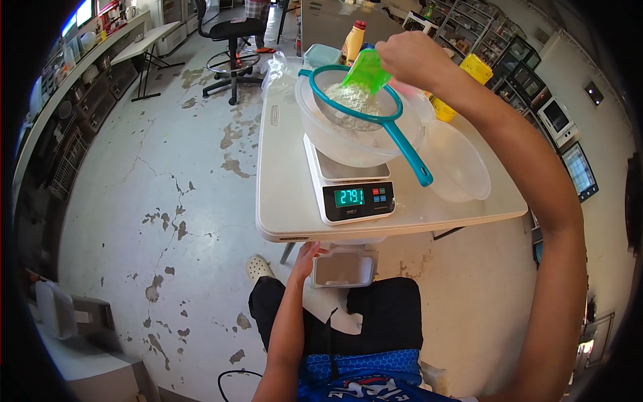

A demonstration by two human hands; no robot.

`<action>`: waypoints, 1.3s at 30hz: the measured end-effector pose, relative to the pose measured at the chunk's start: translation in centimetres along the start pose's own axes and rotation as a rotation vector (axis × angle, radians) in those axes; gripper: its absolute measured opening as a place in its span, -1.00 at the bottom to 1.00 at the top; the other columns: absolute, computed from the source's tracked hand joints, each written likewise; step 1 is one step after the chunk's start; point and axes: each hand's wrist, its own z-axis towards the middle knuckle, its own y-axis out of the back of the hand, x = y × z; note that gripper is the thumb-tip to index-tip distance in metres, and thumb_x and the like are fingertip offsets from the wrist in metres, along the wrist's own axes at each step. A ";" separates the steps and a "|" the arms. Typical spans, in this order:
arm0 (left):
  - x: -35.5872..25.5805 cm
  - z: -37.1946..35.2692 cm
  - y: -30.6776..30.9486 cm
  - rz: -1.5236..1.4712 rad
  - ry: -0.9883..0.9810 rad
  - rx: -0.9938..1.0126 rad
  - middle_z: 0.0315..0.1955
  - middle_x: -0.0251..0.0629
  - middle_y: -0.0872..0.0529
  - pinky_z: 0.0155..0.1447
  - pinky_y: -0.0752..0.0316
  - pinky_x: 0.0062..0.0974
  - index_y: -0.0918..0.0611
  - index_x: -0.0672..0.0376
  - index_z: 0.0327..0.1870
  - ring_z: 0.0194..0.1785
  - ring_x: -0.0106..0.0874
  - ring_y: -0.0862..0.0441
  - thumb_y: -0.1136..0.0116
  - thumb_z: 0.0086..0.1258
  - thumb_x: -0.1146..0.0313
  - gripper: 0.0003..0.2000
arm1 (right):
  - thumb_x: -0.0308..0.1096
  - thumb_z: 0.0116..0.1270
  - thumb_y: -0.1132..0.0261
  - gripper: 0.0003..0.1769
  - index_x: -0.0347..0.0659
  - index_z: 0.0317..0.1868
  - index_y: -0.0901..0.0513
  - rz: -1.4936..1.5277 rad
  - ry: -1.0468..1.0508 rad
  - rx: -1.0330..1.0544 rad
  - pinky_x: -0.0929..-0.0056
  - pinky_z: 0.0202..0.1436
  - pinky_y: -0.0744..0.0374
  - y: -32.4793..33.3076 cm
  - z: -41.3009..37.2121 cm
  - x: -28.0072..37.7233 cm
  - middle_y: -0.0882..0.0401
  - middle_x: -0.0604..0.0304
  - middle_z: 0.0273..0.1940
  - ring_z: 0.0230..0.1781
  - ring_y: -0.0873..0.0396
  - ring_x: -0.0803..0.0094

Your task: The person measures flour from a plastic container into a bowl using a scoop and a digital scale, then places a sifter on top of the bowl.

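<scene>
My right hand (pixel 412 59) is closed on a green scoop (pixel 368 72), tilted over a teal-rimmed sieve (pixel 395 119). White powder (pixel 353 99) lies heaped in the sieve's mesh. Under the sieve is a large translucent bowl (pixel 362 153), standing on a white digital scale (pixel 329 209) whose display reads 279.1. The sieve's handle points toward the front right. Low at the table's front edge, my left hand (pixel 307 260) has its fingers apart and holds nothing, above and beside a plastic container (pixel 343 269) under the table.
On the white table (pixel 284 194) are a translucent bowl (pixel 459 167) at the right, a red-capped bottle (pixel 353 43) and a pale blue container (pixel 321 55) behind. Yellow containers (pixel 475 68) are at the back right. An office chair (pixel 233 30) and a person (pixel 256 10) are beyond.
</scene>
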 end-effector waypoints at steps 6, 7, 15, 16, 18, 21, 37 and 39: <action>0.3 0.0 0.1 0.005 0.001 0.023 -0.07 -0.21 -0.64 -0.12 -0.38 -0.42 -0.48 0.28 0.13 -0.16 -0.35 -0.67 0.11 0.44 -0.02 -0.49 | -0.26 0.22 -0.06 -0.74 -0.28 -0.42 -0.58 0.071 -0.148 -0.031 0.12 -0.30 -0.58 0.2 -2.1 -1.5 -0.61 -0.07 -0.46 -0.38 -0.63 0.05; 0.4 0.0 0.2 0.006 -0.008 0.024 -0.05 -0.20 -0.63 -0.12 -0.38 -0.41 -0.48 0.28 0.14 -0.15 -0.35 -0.67 0.12 0.45 -0.02 -0.49 | -0.23 0.18 -0.09 -0.70 -0.30 -0.44 -0.63 0.091 -0.226 -0.053 0.14 -0.31 -0.59 -0.1 -2.7 -1.9 -0.61 -0.10 -0.46 -0.37 -0.64 0.05; 0.1 0.2 0.0 0.016 0.008 0.032 0.08 -0.15 -0.55 -0.09 -0.39 -0.41 -0.42 0.27 0.22 -0.14 -0.34 -0.66 0.14 0.44 -0.06 -0.43 | -0.18 0.23 -0.07 -0.64 -0.25 -0.61 -0.47 1.004 -0.593 0.297 0.40 -0.67 -0.28 -2.4 -9.4 -6.6 -0.40 0.26 -0.70 -0.76 -0.35 0.47; 0.0 0.1 -0.1 0.025 -0.003 0.034 0.09 -0.15 -0.55 -0.08 -0.39 -0.41 -0.41 0.26 0.24 -0.13 -0.34 -0.66 0.15 0.44 -0.07 -0.42 | -0.19 0.26 -0.06 -0.66 -0.19 -0.61 -0.40 1.168 -0.706 0.362 0.48 -0.69 -0.18 -1.4 -10.4 -6.4 -0.27 0.37 -0.70 -0.76 -0.22 0.59; -0.1 0.1 0.0 0.035 -0.019 0.038 0.10 -0.15 -0.55 -0.07 -0.40 -0.41 -0.40 0.25 0.26 -0.13 -0.34 -0.66 0.16 0.44 -0.08 -0.41 | -0.19 0.28 -0.06 -0.67 -0.12 -0.61 -0.32 1.329 -0.819 0.423 0.56 -0.70 -0.08 -0.5 -12.2 -6.3 -0.14 0.49 -0.70 -0.77 -0.08 0.71; 0.1 0.1 0.1 0.038 -0.004 0.046 0.12 -0.14 -0.54 -0.07 -0.40 -0.41 -0.38 0.23 0.29 -0.12 -0.33 -0.66 0.17 0.44 -0.08 -0.40 | -0.20 0.31 -0.06 -0.71 -0.05 -0.56 -0.29 1.565 -0.925 0.426 0.63 -0.70 -0.05 0.0 -15.3 -6.8 -0.10 0.53 -0.69 -0.76 -0.05 0.75; 0.1 0.1 0.2 0.061 -0.013 0.081 0.20 -0.19 -0.47 -0.09 -0.41 -0.45 -0.34 0.20 0.33 -0.12 -0.35 -0.67 0.22 0.45 -0.07 -0.41 | -0.25 0.38 -0.09 -0.76 -0.14 -0.44 -0.40 1.791 -1.144 0.610 0.64 -0.70 -0.04 2.5 -34.9 0.3 -0.13 0.46 -0.65 -0.72 -0.07 0.70; 0.1 0.0 0.3 0.107 -0.009 0.107 0.31 -0.18 -0.39 -0.04 -0.41 -0.43 -0.29 0.17 0.37 -0.08 -0.34 -0.67 0.27 0.45 -0.12 -0.37 | -0.27 0.38 -0.09 -0.76 -0.15 -0.45 -0.41 1.823 -1.199 0.662 0.64 -0.69 -0.06 1.0 -35.9 2.6 -0.14 0.46 -0.65 -0.71 -0.08 0.70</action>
